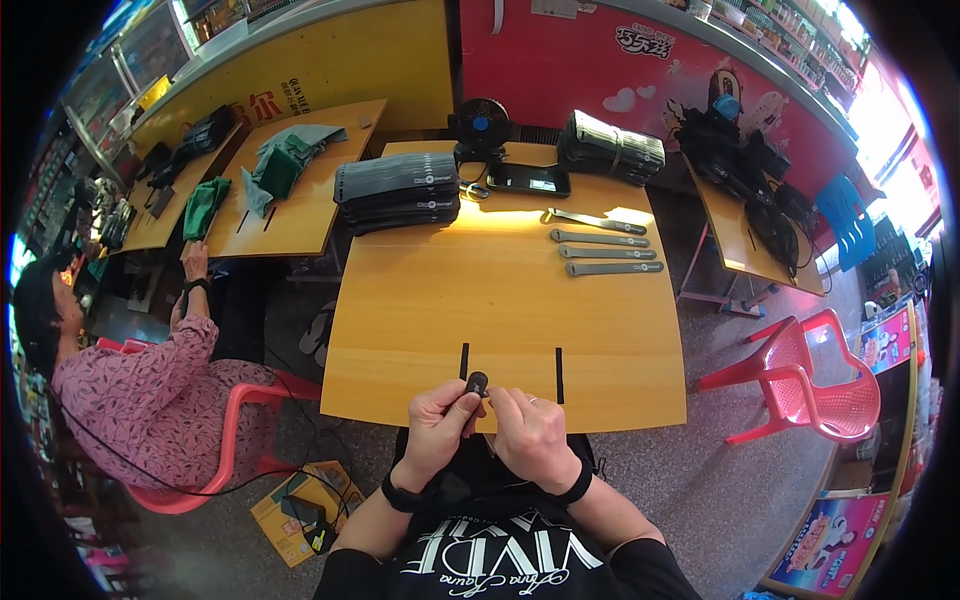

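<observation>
Just over the near edge of the wooden table (430, 310), my left hand (436, 432) pinches a short dark strap piece (478, 381) with a rounded end turned up. My right hand (538, 440) meets it from the right, fingers curled and closed at its lower side; the rest of the piece is hidden by my fingers. Farther up the table, several grey straps (607, 254) with rounded ends lie roughly parallel. Stacked dark-grey straps (395, 190) sit at the far left, and a banded bundle of straps (608, 150) at the far right.
Between the stacks are a black phone (528, 179), scissors (474, 190) and a small fan (481, 125). Two black strips, one a tape strip (559, 375), mark the near tabletop. A seated person (165, 390) handles green cloth (205, 205) at left. A pink chair (800, 375) stands right.
</observation>
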{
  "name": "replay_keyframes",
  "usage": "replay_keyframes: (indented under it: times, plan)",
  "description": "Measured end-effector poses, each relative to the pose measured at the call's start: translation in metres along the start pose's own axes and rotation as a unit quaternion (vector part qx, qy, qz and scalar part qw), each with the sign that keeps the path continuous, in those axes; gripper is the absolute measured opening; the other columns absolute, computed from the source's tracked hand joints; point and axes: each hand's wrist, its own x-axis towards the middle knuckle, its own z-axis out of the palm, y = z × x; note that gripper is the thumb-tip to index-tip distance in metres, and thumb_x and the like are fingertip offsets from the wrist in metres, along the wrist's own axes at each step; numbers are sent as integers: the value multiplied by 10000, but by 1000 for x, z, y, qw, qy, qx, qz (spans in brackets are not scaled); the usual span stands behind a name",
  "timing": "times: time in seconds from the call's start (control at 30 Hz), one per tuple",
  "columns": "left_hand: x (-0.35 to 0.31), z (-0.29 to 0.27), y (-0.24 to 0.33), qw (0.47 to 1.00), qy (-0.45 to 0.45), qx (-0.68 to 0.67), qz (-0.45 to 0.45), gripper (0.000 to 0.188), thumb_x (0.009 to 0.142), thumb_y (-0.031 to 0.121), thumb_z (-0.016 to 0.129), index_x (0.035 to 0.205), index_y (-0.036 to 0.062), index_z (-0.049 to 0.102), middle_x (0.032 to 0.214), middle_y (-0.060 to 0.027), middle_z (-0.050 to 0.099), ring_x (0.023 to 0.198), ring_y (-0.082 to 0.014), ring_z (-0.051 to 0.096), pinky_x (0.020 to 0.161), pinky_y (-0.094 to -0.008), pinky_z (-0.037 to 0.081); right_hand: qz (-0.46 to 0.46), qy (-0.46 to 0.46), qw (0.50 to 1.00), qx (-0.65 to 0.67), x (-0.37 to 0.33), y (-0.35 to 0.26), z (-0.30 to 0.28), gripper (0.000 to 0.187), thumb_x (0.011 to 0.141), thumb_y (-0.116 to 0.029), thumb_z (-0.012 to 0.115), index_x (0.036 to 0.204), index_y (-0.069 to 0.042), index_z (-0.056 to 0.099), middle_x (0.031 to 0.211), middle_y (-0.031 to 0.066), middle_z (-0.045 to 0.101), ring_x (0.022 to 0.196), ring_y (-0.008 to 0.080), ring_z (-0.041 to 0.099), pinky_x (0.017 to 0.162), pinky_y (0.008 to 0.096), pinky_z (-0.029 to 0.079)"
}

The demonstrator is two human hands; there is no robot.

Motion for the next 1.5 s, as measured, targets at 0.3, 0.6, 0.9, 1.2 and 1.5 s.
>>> replay_keyframes:
  times: [0.3, 0.6, 0.9, 1.2, 1.5]
  plan:
    - [8, -7, 25, 977, -102, 184, 20, 115, 910, 76, 629, 870, -27, 661, 658, -18, 577, 551, -68, 496, 496, -229, 389, -160, 21, 979, -123, 4, 27, -22, 288, 687, -22, 609, 964, 56, 585, 733, 89, 570, 554, 157, 540, 458, 285, 408]
    - [17, -20, 44, 905, -238, 351, -32, 157, 876, 96, 652, 782, -30, 660, 593, -73, 580, 556, -153, 543, 534, -286, 417, -257, -42, 957, -130, 9, 41, -36, 224, 690, -84, 635, 891, 6, 589, 750, 75, 578, 578, 150, 539, 471, 262, 394]
    - [2, -14, 23, 977, -28, 204, -58, 163, 908, 128, 646, 979, -14, 685, 728, -48, 637, 569, -97, 553, 511, -238, 433, 83, 43, 978, 186, 12, 28, -37, 113, 809, 17, 633, 918, 0, 607, 712, 111, 581, 577, 219, 581, 502, 304, 436]
    - [5, -3, 22, 992, 20, -97, -81, 237, 985, 174, 543, 1045, -27, 655, 790, -45, 651, 598, -92, 564, 539, -210, 466, 192, 35, 940, 278, 4, -9, -6, 75, 871, 49, 579, 937, 14, 587, 730, 149, 602, 611, 298, 616, 534, 337, 468]
    - [5, -1, 18, 992, 9, -109, -62, 234, 984, 165, 541, 1048, -28, 657, 805, -53, 651, 628, -98, 576, 539, -212, 470, 195, 36, 943, 269, 6, -10, -5, 81, 867, 47, 585, 939, 11, 583, 732, 149, 599, 602, 299, 614, 526, 339, 464]
